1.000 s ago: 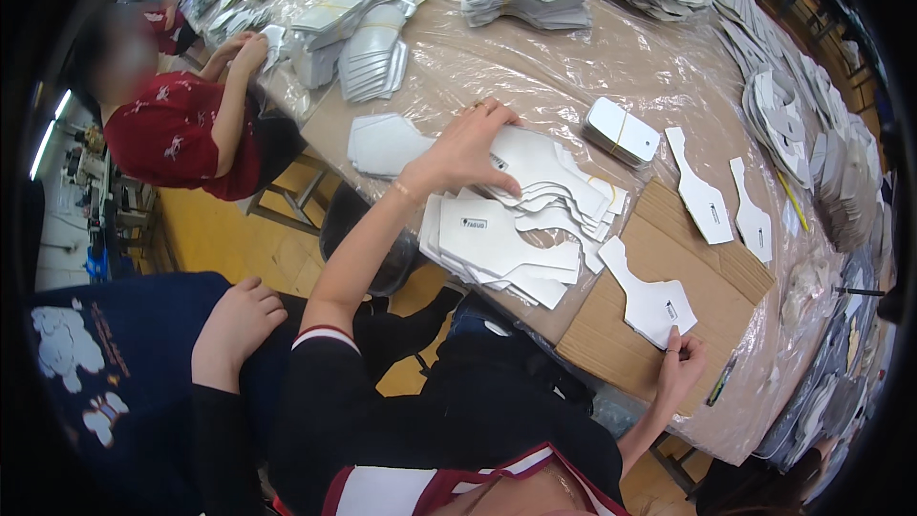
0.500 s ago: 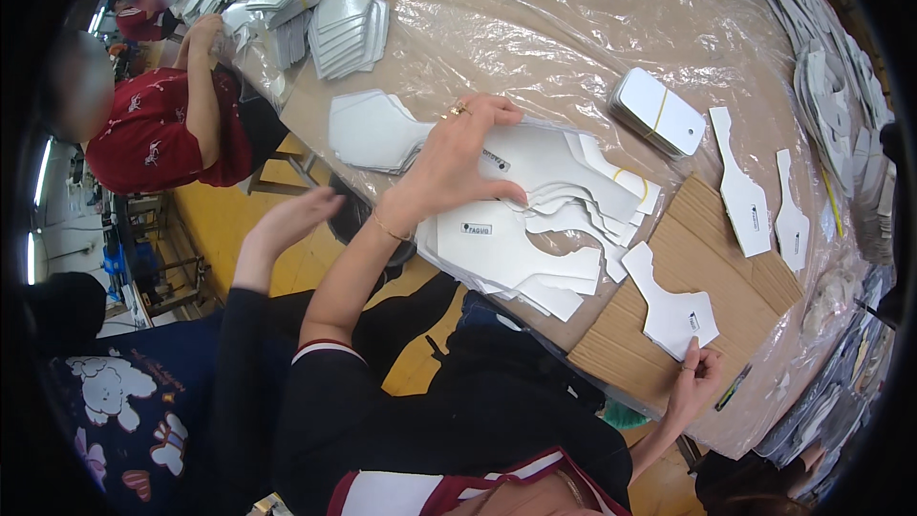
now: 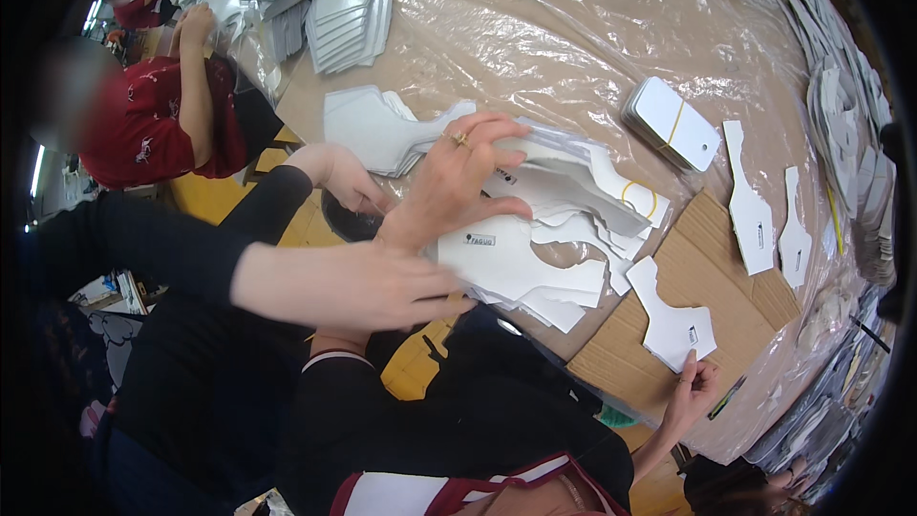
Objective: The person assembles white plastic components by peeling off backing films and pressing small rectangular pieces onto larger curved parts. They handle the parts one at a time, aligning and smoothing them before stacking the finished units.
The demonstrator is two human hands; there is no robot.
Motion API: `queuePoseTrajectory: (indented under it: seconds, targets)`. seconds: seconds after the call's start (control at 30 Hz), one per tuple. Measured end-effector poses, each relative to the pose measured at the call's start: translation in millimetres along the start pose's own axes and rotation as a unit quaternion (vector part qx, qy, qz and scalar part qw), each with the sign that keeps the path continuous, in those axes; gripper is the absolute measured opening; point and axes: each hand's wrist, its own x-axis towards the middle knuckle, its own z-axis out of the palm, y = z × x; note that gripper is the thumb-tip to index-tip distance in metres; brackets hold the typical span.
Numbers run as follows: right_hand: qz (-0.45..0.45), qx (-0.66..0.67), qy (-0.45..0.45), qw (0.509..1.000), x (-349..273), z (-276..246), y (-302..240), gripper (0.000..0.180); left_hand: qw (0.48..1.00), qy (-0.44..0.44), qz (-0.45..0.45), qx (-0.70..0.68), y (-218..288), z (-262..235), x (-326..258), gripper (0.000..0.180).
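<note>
My left hand [image 3: 463, 172], with a ring on one finger, curves its thumb and fingers around the upper white cut-out pieces [image 3: 564, 177] of a loose stack, whose edges bow upward. Just below lies another group of white cut-out pieces [image 3: 487, 253] with curved notches. My right hand [image 3: 694, 387] pinches the lower corner of a single white cut-out piece [image 3: 673, 315], which rests on a sheet of brown cardboard [image 3: 621, 339]. A co-worker's blurred hand [image 3: 353, 287] reaches across my left forearm, and their other hand [image 3: 349, 177] is near my left wrist.
Two narrow white pieces [image 3: 750, 201] [image 3: 793, 229] lie to the right. A banded stack of rounded white cards [image 3: 671, 124] stands behind the cardboard. Bundled pieces [image 3: 349, 14] fill the back left, more the right rim. Plastic film covers the table [image 3: 535, 48]. Another person in red [image 3: 158, 115] sits at left.
The co-worker's arms have come in from the left, one hand crossing over my left forearm. The pieces under my left hand have bowed upward. My right hand stays on its piece.
</note>
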Motion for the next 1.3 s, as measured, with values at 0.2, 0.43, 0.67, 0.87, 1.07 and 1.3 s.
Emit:
queuePoseTrajectory:
  seconds: [0.2, 0.43, 0.67, 0.87, 1.07, 1.3]
  targets:
    - [0.005, -0.016, 0.016, 1.0, 0.3, -0.3, 3.5, 0.036, 0.993, -0.038, -0.094, 0.052, 7.7, -4.9, 2.4, 0.075]
    - [-0.001, -0.027, 0.026, 0.999, 2.4, 0.4, 12.1, 0.034, 0.974, 0.03, -0.135, 0.178, 0.6, -36.0, -30.7, 0.048]
    - [-0.011, -0.023, 0.014, 1.0, 6.9, 0.9, 17.6, 0.033, 0.857, 0.372, -0.349, -0.074, 36.5, -16.2, -107.7, 0.018]
    - [-0.031, -0.038, 0.022, 0.999, 9.1, 2.7, 19.6, 0.033, 0.912, 0.281, -0.292, 0.064, 85.6, 10.0, -126.0, 0.017]
    - [-0.044, -0.052, 0.033, 0.997, 9.2, 5.3, 22.3, 0.033, 0.904, 0.32, -0.28, 0.042, 106.7, 8.9, -114.0, 0.014]
    - [-0.018, -0.099, 0.039, 0.994, 1.5, 4.6, -1.9, 0.031, 0.967, 0.231, 0.06, 0.085, 132.2, -19.9, -73.4, 0.018]
